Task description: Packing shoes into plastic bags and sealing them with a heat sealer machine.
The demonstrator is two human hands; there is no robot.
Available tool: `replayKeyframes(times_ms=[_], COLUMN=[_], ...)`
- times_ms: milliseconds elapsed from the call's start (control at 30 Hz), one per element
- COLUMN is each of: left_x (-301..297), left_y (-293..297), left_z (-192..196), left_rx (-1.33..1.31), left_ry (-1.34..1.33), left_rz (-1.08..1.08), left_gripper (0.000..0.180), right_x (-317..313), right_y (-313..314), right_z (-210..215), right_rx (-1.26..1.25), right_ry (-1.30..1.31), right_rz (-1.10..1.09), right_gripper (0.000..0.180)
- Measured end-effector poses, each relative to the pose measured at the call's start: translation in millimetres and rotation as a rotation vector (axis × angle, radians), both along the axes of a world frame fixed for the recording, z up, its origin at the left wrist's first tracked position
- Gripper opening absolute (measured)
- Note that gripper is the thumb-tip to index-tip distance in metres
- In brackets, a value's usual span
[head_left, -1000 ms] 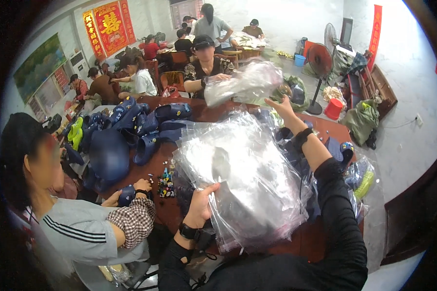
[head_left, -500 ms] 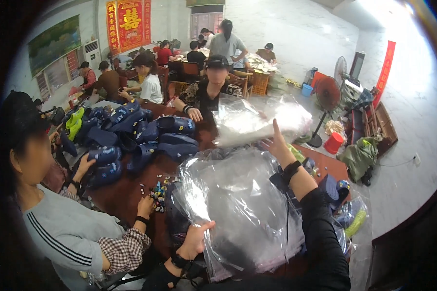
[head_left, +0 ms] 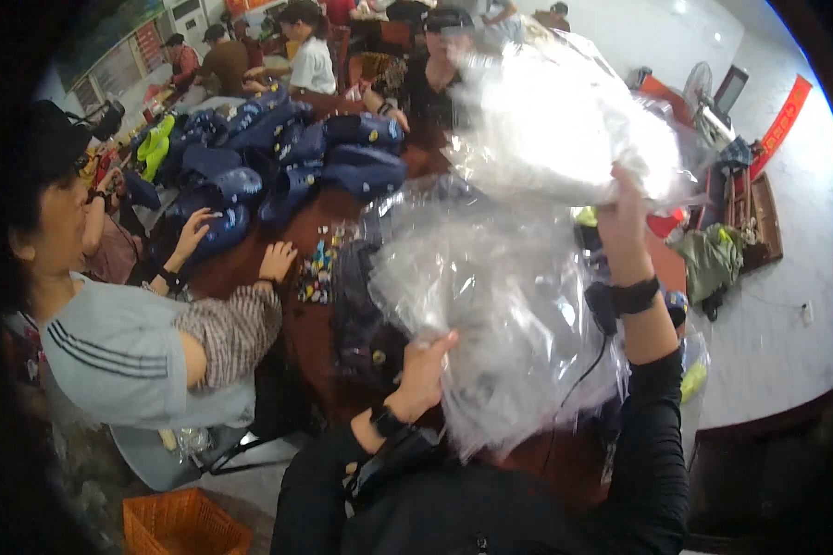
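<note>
Both hands grasp a clear plastic bag (head_left: 500, 305), left hand (head_left: 426, 365) low, right hand (head_left: 620, 217) raised, spreading it; opening its mouth seemingly comes next.

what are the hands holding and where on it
Both hold a clear plastic bag. The left hand pinches its lower left edge; the right hand grips its upper right edge, raised above the table.

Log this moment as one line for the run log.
left hand: grips lower edge of clear plastic bag | right hand: raised, holds bag's upper part | table: blue bags piled beyond
</note>
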State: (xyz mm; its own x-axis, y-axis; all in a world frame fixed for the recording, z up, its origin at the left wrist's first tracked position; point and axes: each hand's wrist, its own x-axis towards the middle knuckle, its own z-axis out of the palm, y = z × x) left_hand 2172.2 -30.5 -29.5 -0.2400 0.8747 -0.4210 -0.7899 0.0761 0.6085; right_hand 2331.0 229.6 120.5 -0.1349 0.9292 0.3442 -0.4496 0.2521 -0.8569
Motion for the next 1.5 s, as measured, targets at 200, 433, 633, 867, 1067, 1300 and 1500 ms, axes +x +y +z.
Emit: replayKeyframes(times_ms=[200,433,633,867,1067,1300,1500], left_x=[46,65,50,41,29,22,23], left_y=[9,12,10,20,16,8,9], left_z=[-11,-27,-29,-45,-38,-52,-57], left_rx=[0.172,0.227,0.196,0.182,0.249,0.149,0.163], left_ry=[-0.101,-0.082,0.039,-0.060,-0.141,-0.035,-0.007], left_rz=[0.093,0.063,-0.026,0.031,-0.099,-0.067,-0.086], left_gripper=[0.015,0.021,0.028,0.017,0.013,0.017,0.017], right_x=[-10,-28,-29,21,114,78,41], right_y=[-173,-210,-224,-286,-173,-176,-193], right_z=[-30,-134,-162,-75,75,60,-47], right_rx=[-0.212,-0.596,-0.703,-0.761,0.879,-0.133,0.593], right_ry=[0.353,0.347,0.405,0.175,-1.163,-1.343,-1.329], right_rz=[-0.088,-0.234,-0.013,0.594,-0.167,0.881,0.403], right_gripper=[0.024,0.029,0.030,0.030,0.050,0.063,0.061])
